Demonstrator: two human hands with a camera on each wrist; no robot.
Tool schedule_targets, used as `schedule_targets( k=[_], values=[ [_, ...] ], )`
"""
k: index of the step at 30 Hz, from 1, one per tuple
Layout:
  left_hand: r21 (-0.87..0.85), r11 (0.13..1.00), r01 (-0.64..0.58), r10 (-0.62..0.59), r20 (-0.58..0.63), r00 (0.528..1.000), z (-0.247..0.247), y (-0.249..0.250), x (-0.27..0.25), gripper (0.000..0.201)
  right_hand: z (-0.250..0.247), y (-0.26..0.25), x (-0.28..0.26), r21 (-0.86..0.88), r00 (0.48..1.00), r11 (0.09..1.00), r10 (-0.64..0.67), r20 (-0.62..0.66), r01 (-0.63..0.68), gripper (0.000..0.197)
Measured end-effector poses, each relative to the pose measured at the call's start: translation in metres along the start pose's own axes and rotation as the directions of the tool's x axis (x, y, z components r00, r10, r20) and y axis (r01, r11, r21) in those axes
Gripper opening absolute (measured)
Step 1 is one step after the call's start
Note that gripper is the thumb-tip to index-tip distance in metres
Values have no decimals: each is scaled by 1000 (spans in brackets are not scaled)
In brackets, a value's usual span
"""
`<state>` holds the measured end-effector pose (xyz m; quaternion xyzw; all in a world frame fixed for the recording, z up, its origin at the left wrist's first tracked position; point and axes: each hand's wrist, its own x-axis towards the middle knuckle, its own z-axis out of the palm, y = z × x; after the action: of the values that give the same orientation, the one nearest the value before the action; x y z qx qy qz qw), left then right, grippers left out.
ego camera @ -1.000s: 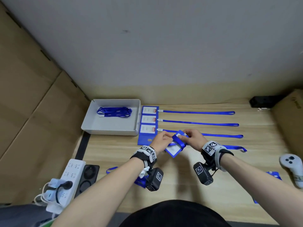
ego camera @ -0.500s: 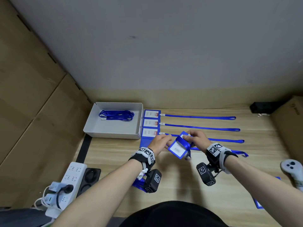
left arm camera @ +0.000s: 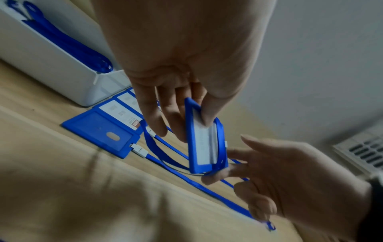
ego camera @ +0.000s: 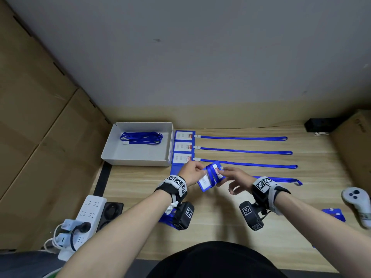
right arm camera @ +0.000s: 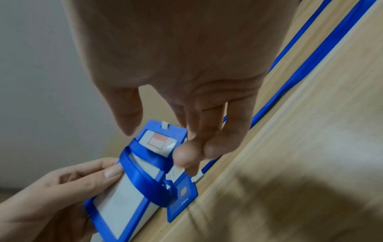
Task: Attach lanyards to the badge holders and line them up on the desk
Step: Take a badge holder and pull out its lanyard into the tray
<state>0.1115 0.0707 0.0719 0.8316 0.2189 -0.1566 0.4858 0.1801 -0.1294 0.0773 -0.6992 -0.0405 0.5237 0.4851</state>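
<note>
A blue badge holder (ego camera: 208, 178) with a white card and a blue lanyard (right arm camera: 145, 173) wound around it is held above the desk. My left hand (ego camera: 191, 171) pinches its long edge between thumb and fingers (left arm camera: 204, 117). My right hand (ego camera: 230, 178) is loosely spread; its fingertips (right arm camera: 192, 155) touch the holder's clip end, with the thumb clear of it. Three holders (ego camera: 183, 147) lie in a column with lanyards (ego camera: 245, 151) stretched to the right. Below them a fourth holder (left arm camera: 99, 131) lies face down, its lanyard (ego camera: 281, 179) attached.
A white tray (ego camera: 136, 161) at the left holds bundled lanyards (ego camera: 141, 138). A power strip (ego camera: 88, 209) sits at the front left and a white controller (ego camera: 357, 203) at the right. More blue holders (ego camera: 335, 214) lie at the front right. Cardboard walls flank the desk.
The wrapped holder has been raised a little and turned between the hands. My right hand has loosened from gripping the lanyard to spread fingers touching the holder's end.
</note>
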Motion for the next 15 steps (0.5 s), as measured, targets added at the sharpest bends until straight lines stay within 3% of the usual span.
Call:
schedule_targets(
  k=[4,11,15],
  values=[
    [118,989,-84,90,-49,995,2,-2,-7,9,-2,10,7,26,999,999,-27,-22,28,45],
    [-81,994,-75,62,-149,987,-3,5,-10,11,9,9,12,253,995,962,-103,-12,103,44],
    [8,998,-60,61,-217,974,-6,4,-7,10,10,8,13,175,996,981,-86,-1,85,35]
  ],
)
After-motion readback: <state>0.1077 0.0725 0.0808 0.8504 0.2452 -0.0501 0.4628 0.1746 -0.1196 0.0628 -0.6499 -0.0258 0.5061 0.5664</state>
